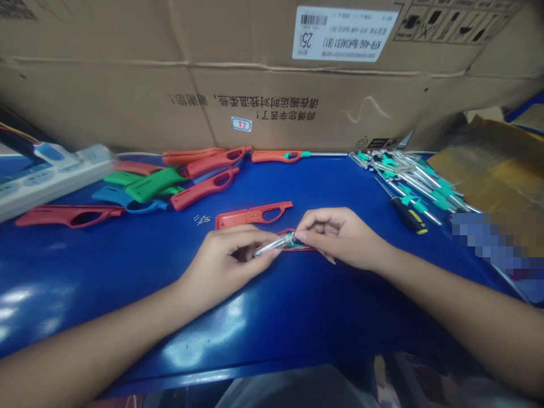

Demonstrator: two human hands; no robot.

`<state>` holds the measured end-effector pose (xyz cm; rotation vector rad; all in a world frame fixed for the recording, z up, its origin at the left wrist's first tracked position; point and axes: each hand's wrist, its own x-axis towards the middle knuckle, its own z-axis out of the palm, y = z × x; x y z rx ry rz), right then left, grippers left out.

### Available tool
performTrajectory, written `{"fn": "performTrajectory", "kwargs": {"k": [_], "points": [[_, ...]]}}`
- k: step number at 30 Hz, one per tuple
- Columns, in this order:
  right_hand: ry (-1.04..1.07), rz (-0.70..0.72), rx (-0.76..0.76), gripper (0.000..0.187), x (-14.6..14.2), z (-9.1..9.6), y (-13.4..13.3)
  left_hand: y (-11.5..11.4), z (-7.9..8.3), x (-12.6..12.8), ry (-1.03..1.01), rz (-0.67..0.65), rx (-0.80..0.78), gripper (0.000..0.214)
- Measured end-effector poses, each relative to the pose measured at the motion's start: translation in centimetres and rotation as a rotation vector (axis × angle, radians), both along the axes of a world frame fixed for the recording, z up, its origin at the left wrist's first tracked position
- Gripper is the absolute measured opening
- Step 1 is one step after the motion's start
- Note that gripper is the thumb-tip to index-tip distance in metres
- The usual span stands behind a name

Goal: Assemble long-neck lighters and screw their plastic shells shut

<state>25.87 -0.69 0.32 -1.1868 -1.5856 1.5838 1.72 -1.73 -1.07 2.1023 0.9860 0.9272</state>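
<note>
My left hand (229, 255) is closed on a clear tube-like lighter insert (272, 245) and holds it level just above the blue table (297, 306). My right hand (340, 235) pinches the insert's green-tipped end over a red handle shell (297, 241) that lies mostly hidden beneath both hands. A second red half shell (253, 216) lies flat right behind my hands. A few tiny screws (203, 219) rest to its left.
A heap of red, green and blue handle shells (170, 178) lies at the back left, an assembled orange lighter (280, 156) beside it. Clear inserts with green tips (408, 173) and a black-yellow screwdriver (408, 215) lie at right. A white power strip (46, 173) sits far left; a cardboard box (255, 73) walls the back.
</note>
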Motion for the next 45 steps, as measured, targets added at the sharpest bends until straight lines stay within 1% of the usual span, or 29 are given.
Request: {"fn": "performTrajectory", "kwargs": {"k": [7, 12, 18, 22, 26, 30, 33, 41, 45], "points": [[0.012, -0.021, 0.031, 0.023, -0.2, -0.7, -0.2, 0.1, -0.7, 0.0, -0.014, -0.034, -0.029, 0.023], [0.026, -0.032, 0.062, 0.023, -0.3, -0.5, -0.4, 0.1, -1.0, 0.0, -0.017, -0.065, -0.024, 0.026], [0.027, -0.018, 0.074, 0.024, -0.3, -0.4, -0.5, 0.1, -1.1, 0.0, -0.017, -0.081, 0.0, 0.025], [0.02, -0.003, 0.071, 0.025, -0.2, -0.4, -0.4, 0.2, -1.1, 0.1, -0.023, -0.081, 0.004, 0.024], [0.017, 0.026, 0.005, 0.027, 0.0, -0.1, -0.1, 0.3, -0.6, 0.0, -0.028, -0.068, 0.043, 0.022], [0.029, 0.006, -0.021, 0.032, 0.0, 0.1, 0.1, 0.4, -0.2, -0.2, -0.019, -0.059, 0.08, 0.021], [0.027, -0.007, -0.025, 0.034, 0.0, 0.1, 0.2, 0.4, -0.1, -0.2, -0.028, -0.059, 0.072, 0.021], [0.017, 0.003, 0.019, 0.035, -0.1, -0.5, -0.2, 0.1, -0.4, 0.2, -0.043, -0.05, 0.047, 0.017], [0.003, -0.019, 0.088, 0.031, -0.3, -0.7, -0.3, 0.0, -0.8, 0.2, -0.036, -0.053, 0.037, 0.016]]}}
